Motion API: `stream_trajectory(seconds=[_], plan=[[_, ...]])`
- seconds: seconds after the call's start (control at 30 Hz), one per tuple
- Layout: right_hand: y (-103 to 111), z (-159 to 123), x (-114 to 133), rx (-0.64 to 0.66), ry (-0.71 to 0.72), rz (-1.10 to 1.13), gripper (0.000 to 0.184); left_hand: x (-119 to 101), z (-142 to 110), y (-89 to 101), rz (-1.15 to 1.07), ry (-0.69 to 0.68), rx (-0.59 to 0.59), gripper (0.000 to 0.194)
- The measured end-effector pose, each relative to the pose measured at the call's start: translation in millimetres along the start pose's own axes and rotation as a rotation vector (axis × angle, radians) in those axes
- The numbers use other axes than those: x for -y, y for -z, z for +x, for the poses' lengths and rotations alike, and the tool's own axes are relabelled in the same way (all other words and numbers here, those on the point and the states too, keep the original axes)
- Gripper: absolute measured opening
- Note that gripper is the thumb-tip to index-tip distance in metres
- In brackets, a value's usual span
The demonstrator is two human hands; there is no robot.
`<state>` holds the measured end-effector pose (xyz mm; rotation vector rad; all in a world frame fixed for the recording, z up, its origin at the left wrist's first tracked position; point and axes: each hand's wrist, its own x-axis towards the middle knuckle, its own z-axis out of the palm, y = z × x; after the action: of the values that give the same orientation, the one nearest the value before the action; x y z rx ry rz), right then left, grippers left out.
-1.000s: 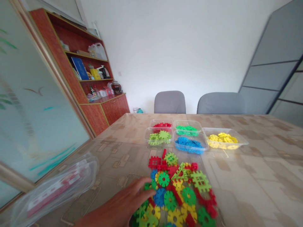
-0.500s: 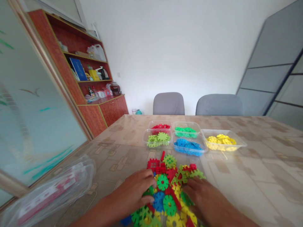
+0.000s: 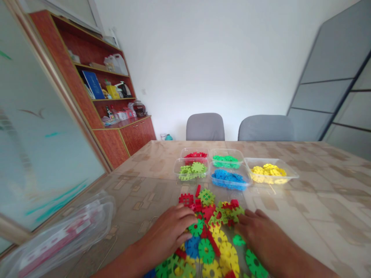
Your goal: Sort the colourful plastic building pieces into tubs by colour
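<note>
A mixed pile of plastic building pieces lies in front of me. My left hand [image 3: 171, 227] is at its left side, fingers bent over the pieces and thumb apart from them, close to a green notched disc [image 3: 196, 227]. Beside that disc are a blue disc [image 3: 192, 247] and another green disc [image 3: 206, 251]. My right hand [image 3: 257, 231] rests at the right edge, fingers apart and pointing down, with a small green piece [image 3: 239, 240] just below the fingertips. Yellow discs [image 3: 228, 255], red pieces [image 3: 208, 212] and lime-green squares [image 3: 206, 197] fill the middle. Both palms are hidden.
Behind the pile stand clear tubs of red [image 3: 196, 155], lime-green [image 3: 193, 172], green [image 3: 226, 161], blue [image 3: 228, 179] and yellow pieces [image 3: 268, 173]. A clear plastic bag [image 3: 69, 231] lies on the left. Two grey chairs [image 3: 205, 127] stand beyond the table.
My right hand has moved to the right, uncovering yellow discs and green pieces. The left hand has shifted slightly to the right over the pile's edge.
</note>
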<state>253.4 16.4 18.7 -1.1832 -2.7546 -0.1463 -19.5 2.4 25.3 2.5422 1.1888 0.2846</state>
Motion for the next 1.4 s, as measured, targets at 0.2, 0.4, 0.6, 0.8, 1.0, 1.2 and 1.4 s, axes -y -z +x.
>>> stream_trajectory(seconds=[0.2, 0.4, 0.6, 0.8, 1.0, 1.2, 1.4], plan=[[9.0, 6.8, 8.8, -0.002, -0.021, 0.071, 0.012, 3.7, 1.1, 11.3, 0.077, -0.062, 0.005, 0.016], [13.4, 8.5, 27.7, 0.256, -0.071, 0.236, 0.045, 5.1, -8.1, 31.8, 0.046, -0.151, 0.027, 0.025], [1.2, 6.0, 20.4, 0.234, -0.056, 0.261, 0.026, -2.0, -18.7, 45.0, -0.092, -0.213, 0.114, 0.003], [1.1, 5.2, 16.4, 0.246, -0.018, 0.340, 0.040, 2.5, -11.0, 28.6, -0.064, -0.072, 0.073, 0.010], [2.6, 7.9, 24.8, 0.272, -0.013, 0.375, 0.041, -0.2, -15.1, 29.7, -0.100, 0.023, 0.098, 0.006], [-5.4, 12.7, 21.8, 0.336, -0.019, 0.352, 0.044, 8.9, -8.8, 23.0, -0.161, 0.014, -0.015, 0.004], [6.5, 14.9, 20.1, 0.362, 0.000, 0.424, 0.013, 36.4, 8.6, 7.2, 0.044, 0.064, -0.230, 0.036]])
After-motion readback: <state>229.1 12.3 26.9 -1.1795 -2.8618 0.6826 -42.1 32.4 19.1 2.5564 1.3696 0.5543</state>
